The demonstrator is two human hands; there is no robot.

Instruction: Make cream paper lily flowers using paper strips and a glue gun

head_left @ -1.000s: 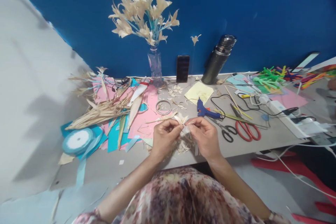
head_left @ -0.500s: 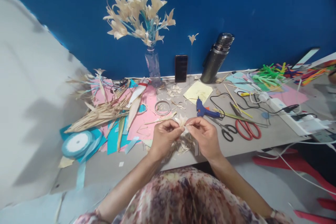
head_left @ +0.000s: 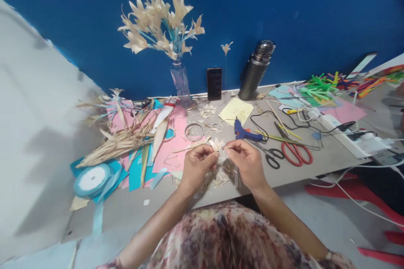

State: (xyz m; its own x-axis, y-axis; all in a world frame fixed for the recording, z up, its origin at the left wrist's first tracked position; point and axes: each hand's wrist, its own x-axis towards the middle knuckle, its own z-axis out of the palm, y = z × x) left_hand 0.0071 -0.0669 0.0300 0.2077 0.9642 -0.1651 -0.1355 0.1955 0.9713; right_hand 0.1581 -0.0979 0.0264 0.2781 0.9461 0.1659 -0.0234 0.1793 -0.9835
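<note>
Between the thumb and fingers of my left hand (head_left: 197,167) is a small cream husk flower (head_left: 216,144), its pointed petals facing up and away. My right hand (head_left: 248,164) is pinched closed just to the right of the flower, with a small gap between them. A tiny pale bit shows at its fingertips, too small to name. Below both hands lies a heap of pale husk scraps (head_left: 221,178). A blue glue gun (head_left: 246,131) rests just beyond my right hand, beside black-handled scissors (head_left: 274,158) and red-handled scissors (head_left: 296,153).
Husk flowers stand in a clear bottle (head_left: 180,82) against the wall, near a phone (head_left: 214,84) and a leaning flask (head_left: 256,71). Dried husks (head_left: 118,145) and a blue ribbon roll (head_left: 92,180) lie left. A power strip (head_left: 342,136) with cables sits right.
My hands have drawn slightly apart; the right fingertips have come away from the flower, which stays in my left hand. The view has shifted a little.
</note>
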